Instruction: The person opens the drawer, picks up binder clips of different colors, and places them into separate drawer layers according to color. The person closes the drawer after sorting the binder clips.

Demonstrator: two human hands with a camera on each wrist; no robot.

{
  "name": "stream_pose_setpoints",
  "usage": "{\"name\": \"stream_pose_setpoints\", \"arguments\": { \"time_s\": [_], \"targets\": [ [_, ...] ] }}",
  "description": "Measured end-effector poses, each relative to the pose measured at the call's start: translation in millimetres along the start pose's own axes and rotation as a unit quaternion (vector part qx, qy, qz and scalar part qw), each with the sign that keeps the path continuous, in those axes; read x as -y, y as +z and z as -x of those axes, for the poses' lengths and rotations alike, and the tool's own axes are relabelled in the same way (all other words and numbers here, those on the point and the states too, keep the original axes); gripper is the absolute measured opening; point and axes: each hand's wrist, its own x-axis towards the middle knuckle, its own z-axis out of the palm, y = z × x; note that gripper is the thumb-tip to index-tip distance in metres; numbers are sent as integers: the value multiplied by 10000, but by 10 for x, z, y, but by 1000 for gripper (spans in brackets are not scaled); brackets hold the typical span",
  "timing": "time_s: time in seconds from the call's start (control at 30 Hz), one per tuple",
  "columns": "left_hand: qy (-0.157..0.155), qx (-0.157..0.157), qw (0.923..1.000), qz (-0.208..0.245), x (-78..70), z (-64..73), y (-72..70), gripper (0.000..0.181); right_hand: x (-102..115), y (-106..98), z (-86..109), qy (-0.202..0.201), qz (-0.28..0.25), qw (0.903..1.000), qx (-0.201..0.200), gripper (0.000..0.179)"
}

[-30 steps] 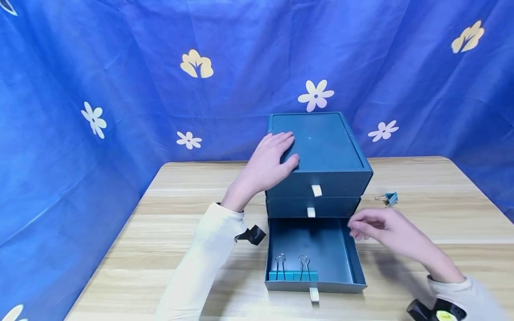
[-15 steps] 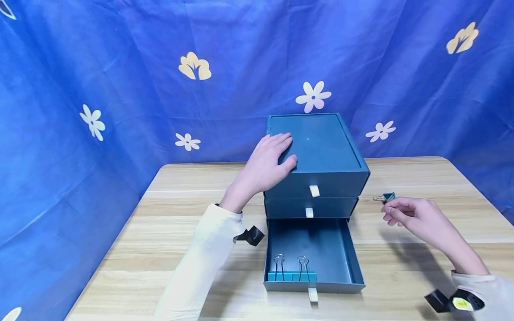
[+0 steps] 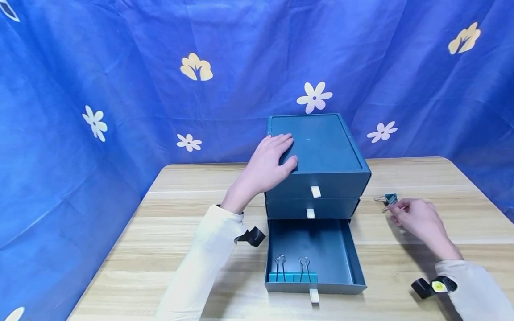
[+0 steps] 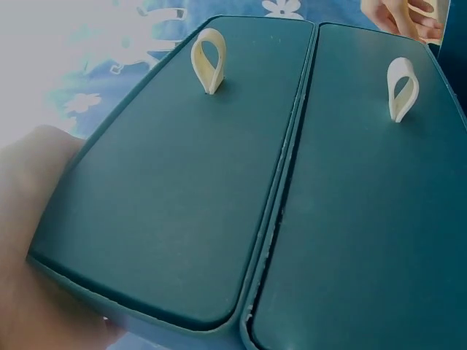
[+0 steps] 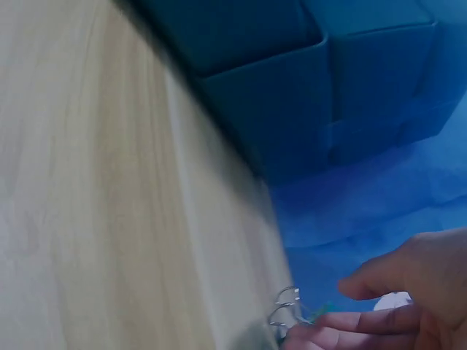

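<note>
My left hand (image 3: 268,161) rests flat on the top left edge of a dark teal drawer cabinet (image 3: 321,142), fingers extended. In the left wrist view the two upper drawer fronts (image 4: 175,182) are shut. The bottom drawer (image 3: 313,240) is pulled out and holds two teal binder clips (image 3: 293,277) with upright wire handles against its front wall. Right of the cabinet, my right hand (image 3: 417,220) reaches to a teal binder clip (image 3: 391,199) on the table, fingertips at it. In the right wrist view its thumb stands apart from the fingers, beside the clip's wire handles (image 5: 284,306).
The cabinet stands on a light wooden table (image 3: 180,209) near its back edge. White loop tabs (image 3: 316,191) stick out from the drawer fronts. A blue flowered cloth (image 3: 241,89) hangs behind and along the left side.
My right hand has moved right from beside the pulled-out drawer to the binder clip on the table. The left hand has stayed on the cabinet top.
</note>
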Motion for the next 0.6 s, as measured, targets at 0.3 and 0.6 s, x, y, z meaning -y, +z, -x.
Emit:
{"name": "stream_pose_setpoints", "arguments": {
  "time_s": [0.3,0.6],
  "targets": [
    [-4,-58,10000,14,1,6,-5,55,-43,89,-119,471,59,9981,388,41],
    [24,-41,10000,-27,-7,10,-15,56,-70,173,-193,849,216,9946,548,49]
  ]
}}
